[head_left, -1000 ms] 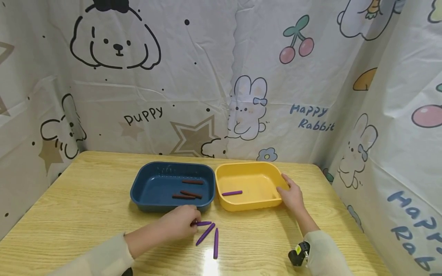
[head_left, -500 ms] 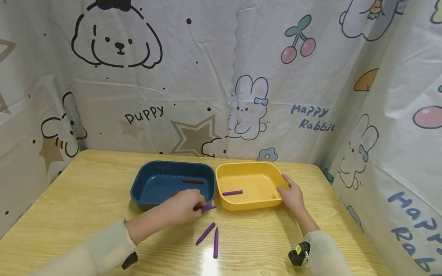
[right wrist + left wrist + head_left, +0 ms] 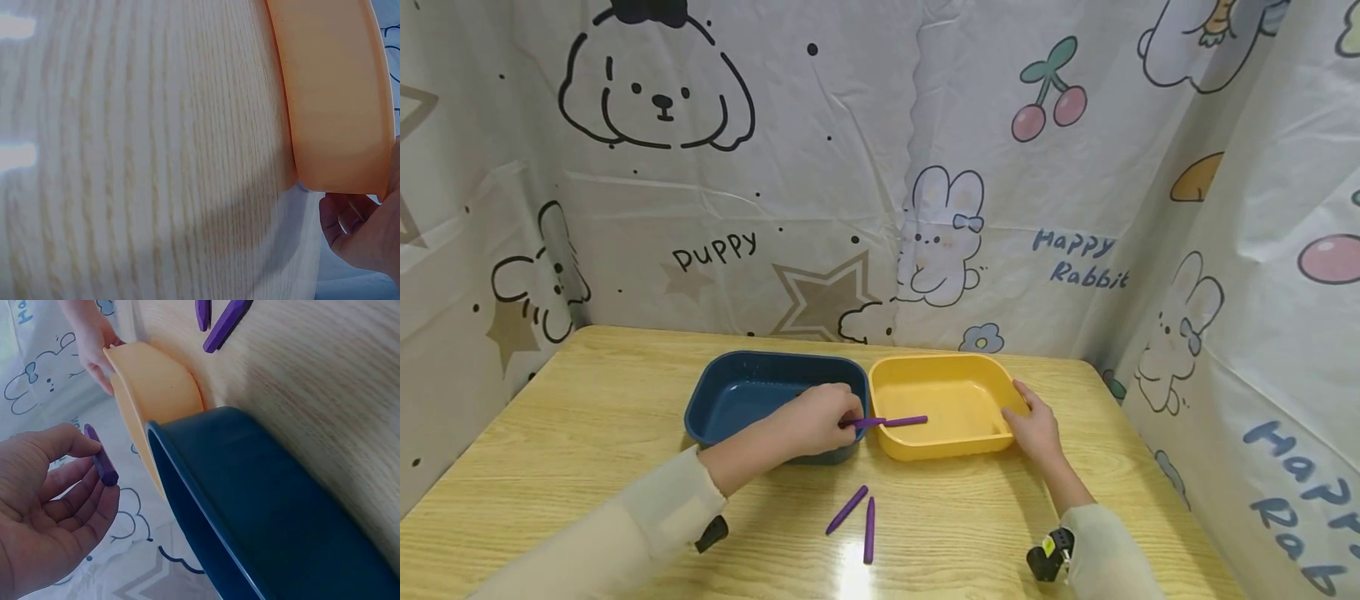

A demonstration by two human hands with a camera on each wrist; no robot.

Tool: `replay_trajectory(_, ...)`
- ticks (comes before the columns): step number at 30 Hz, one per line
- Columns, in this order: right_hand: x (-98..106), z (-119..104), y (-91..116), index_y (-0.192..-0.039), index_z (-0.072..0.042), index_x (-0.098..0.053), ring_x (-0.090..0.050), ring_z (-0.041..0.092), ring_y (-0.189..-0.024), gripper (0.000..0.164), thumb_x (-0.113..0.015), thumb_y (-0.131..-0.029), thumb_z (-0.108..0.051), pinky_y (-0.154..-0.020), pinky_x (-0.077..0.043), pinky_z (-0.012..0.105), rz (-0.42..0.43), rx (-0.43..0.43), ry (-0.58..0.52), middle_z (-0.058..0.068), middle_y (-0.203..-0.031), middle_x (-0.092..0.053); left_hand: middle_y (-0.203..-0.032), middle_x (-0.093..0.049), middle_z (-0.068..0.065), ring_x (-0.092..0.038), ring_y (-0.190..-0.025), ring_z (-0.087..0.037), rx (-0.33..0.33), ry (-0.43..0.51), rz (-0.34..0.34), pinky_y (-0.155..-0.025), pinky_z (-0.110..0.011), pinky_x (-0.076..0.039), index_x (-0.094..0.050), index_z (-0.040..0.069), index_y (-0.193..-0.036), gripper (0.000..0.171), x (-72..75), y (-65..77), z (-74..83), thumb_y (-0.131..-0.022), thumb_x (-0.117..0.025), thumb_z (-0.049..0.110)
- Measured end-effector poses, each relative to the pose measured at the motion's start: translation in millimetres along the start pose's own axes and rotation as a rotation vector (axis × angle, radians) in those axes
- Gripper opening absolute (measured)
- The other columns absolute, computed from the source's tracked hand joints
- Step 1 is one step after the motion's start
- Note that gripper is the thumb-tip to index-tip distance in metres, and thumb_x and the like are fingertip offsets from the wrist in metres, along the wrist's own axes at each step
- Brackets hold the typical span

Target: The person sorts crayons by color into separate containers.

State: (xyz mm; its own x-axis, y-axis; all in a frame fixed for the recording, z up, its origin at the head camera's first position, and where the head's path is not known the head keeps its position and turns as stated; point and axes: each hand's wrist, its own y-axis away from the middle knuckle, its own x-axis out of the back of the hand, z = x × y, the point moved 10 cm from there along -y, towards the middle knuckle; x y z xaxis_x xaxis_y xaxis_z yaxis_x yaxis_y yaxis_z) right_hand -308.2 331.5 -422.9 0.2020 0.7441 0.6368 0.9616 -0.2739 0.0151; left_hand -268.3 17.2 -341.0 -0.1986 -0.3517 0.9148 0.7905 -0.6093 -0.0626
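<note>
Between thumb and fingers, my left hand (image 3: pixel 820 417) pinches a purple crayon (image 3: pixel 105 464). It is over the right end of the dark blue bin (image 3: pixel 722 446), with the crayon's tip pointing at the yellow bin (image 3: pixel 955 451). Inside the yellow bin lies another purple crayon (image 3: pixel 912 421), which the held one overlaps in the head view. My right hand (image 3: pixel 1036 425) grips the yellow bin's right end, thumb over the rim and fingers outside. The brown crayons in the blue bin are mostly hidden behind my left hand.
Two more purple crayons, one slanted (image 3: pixel 847 509) and one pointing away from me (image 3: pixel 869 530), lie on the wooden table (image 3: pixel 587 417) before the bins. The bins stand side by side, rims close. A printed cloth (image 3: pixel 850 208) hangs behind and at both sides.
My left hand has lifted a purple crayon off the table and carried it up and to the right, over the blue bin's rim. My right hand has stayed on the yellow bin.
</note>
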Motion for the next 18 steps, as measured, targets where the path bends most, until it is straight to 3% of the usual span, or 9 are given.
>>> replay_trajectory(8,0,0,0,-0.147,-0.010,-0.029,-0.035,0.039,-0.133,0.060,-0.051,-0.091,-0.014,-0.106,-0.035,0.047,0.002,0.004,-0.002,0.026,-0.147,-0.032,-0.075,-0.050,0.001,-0.043,-0.069,-0.013,-0.032,-0.007,0.010,-0.062,-0.026,-0.039,-0.069,0.010,-0.083,0.004,-2.0,-17.1,3.6,-0.082,-0.065,0.009)
replay_trajectory(18,0,1,0,-0.148,-0.011,-0.028,-0.036,0.039,-0.133,0.060,-0.051,-0.092,-0.013,-0.105,-0.036,0.047,-0.002,0.005,-0.003,0.025,-0.147,-0.032,-0.075,-0.055,0.001,-0.046,-0.071,-0.013,0.009,-0.030,-0.017,-0.065,-0.025,-0.042,-0.069,0.009,-0.086,0.006,-7.4,-39.8,4.0,-0.084,-0.065,0.012)
